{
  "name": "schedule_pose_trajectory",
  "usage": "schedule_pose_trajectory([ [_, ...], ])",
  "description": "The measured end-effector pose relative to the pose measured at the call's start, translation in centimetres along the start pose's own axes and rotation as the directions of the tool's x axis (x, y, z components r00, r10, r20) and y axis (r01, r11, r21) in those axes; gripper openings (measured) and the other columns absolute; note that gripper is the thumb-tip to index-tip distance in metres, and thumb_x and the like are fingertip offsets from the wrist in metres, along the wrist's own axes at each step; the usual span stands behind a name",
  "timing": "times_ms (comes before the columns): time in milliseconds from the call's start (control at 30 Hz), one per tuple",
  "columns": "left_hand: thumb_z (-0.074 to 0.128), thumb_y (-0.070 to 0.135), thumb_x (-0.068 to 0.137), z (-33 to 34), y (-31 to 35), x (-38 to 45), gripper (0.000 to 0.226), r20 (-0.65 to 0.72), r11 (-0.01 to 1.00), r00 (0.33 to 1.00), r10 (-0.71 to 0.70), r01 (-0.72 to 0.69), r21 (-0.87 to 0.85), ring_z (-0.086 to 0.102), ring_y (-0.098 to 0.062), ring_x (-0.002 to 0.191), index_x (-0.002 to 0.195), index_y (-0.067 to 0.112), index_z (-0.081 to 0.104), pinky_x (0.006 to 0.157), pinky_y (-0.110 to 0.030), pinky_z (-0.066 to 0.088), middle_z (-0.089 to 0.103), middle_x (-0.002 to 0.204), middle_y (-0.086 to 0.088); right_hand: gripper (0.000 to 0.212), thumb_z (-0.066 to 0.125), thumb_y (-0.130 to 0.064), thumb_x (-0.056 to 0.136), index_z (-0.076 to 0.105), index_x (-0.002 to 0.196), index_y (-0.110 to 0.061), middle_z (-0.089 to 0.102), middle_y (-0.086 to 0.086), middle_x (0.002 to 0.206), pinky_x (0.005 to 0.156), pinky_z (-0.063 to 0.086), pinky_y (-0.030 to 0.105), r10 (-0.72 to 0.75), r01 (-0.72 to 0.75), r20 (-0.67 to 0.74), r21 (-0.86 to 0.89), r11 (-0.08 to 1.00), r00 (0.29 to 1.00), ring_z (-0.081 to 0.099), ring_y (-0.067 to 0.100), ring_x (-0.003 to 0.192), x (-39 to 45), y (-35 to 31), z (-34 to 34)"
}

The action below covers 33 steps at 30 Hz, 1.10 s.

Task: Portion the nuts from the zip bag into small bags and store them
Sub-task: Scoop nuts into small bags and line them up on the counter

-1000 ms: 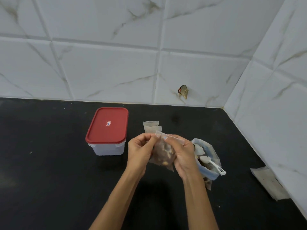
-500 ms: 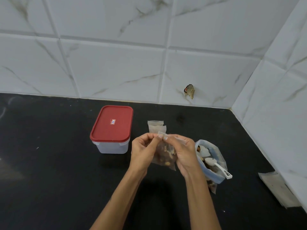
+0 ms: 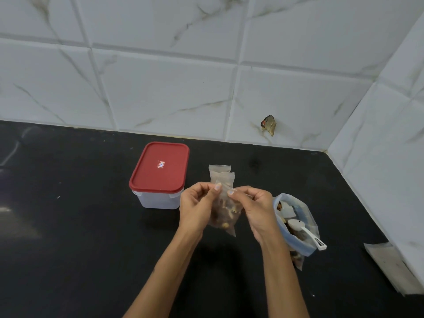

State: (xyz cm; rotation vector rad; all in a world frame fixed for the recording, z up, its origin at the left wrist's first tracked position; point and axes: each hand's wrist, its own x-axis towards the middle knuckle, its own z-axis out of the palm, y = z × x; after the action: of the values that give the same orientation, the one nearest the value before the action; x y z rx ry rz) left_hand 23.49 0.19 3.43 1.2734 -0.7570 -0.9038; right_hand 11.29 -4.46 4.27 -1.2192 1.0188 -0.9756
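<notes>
i saw both hands held over the black counter (image 3: 68, 249). left hand (image 3: 197, 207) pinched the top edge of the small bag (image 3: 226, 212) between thumb and fingers, right hand (image 3: 257, 210) pinched the same edge from the other side. the small bag hung between the two palms with nuts in its lower half; its sides were partly covered by the hands, and i couldn't tell if the seal was closed. just beyond the fingertips lay empty small bags (image 3: 221, 174), count unclear. the zip bag (image 3: 296, 226) sat right beside the right hand, mouth open, a white scoop (image 3: 305, 231) inside, contents hard to make out. the red-lidded container (image 3: 159, 174) stood beyond the left hand, lid on. flat packets (image 3: 390, 267) lay far right, cut off by the frame.
</notes>
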Motion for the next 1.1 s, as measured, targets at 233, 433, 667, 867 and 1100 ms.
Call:
schedule_pose_trajectory([
  [233,0.064,0.018,0.090,0.1,-0.9,0.2,0.013,-0.112,0.989,0.982,-0.149,0.149,-0.001,0.065,-0.005,0.071,0.079,0.012,0.066,0.062,-0.025,0.049,0.068,0.072,0.006,0.011,0.071,-0.004,0.080,0.072,0.071,-0.011,0.068,0.005,0.079,0.063,0.052,0.014,-0.056,0.054,-0.005,-0.204,0.978,0.998,0.064,0.002,0.069,0.5,1.3,-1.3],
  [433,0.063,0.017,0.090,0.3,-2.0,0.9,0.014,-0.175,0.973,0.958,-0.228,0.232,0.000,0.063,-0.010,0.075,0.078,0.010,0.066,0.063,-0.033,0.055,0.066,0.078,0.001,0.011,0.069,-0.006,0.082,0.071,0.073,-0.013,0.069,0.005,0.083,0.062,0.053,0.016,-0.017,0.015,-0.004,-0.270,0.963,1.000,0.064,0.007,0.069,1.3,2.4,-2.1],
  [667,0.063,0.017,0.091,0.6,-4.1,2.8,0.016,-0.184,0.945,0.928,-0.325,0.324,-0.035,0.068,-0.025,0.085,0.080,0.007,0.068,0.079,-0.044,0.058,0.070,0.083,-0.009,0.015,0.062,-0.009,0.087,0.070,0.078,-0.018,0.070,0.002,0.087,0.065,0.053,0.016,0.003,-0.024,-0.061,-0.342,0.939,0.998,0.066,0.009,0.074,3.1,4.2,-2.5],
  [867,0.065,0.017,0.090,0.9,-6.4,5.3,0.018,-0.208,0.945,0.924,-0.322,0.327,-0.010,0.068,-0.028,0.088,0.076,0.008,0.069,0.085,-0.046,0.056,0.071,0.083,-0.011,0.014,0.056,-0.017,0.093,0.069,0.091,-0.012,0.066,0.003,0.093,0.070,0.052,0.020,-0.034,-0.023,-0.117,-0.456,0.890,0.993,0.065,0.010,0.079,5.6,6.5,-2.2],
  [1100,0.062,0.022,0.092,0.8,-8.6,7.3,0.017,-0.240,0.953,0.954,-0.178,0.228,0.201,0.066,-0.019,0.086,0.083,0.009,0.069,0.077,-0.030,0.053,0.070,0.084,-0.005,0.019,0.053,-0.021,0.096,0.067,0.096,-0.009,0.056,-0.003,0.095,0.072,0.039,0.008,-0.147,0.011,-0.192,-0.572,0.820,0.970,0.056,0.008,0.087,7.5,8.2,-1.0],
])
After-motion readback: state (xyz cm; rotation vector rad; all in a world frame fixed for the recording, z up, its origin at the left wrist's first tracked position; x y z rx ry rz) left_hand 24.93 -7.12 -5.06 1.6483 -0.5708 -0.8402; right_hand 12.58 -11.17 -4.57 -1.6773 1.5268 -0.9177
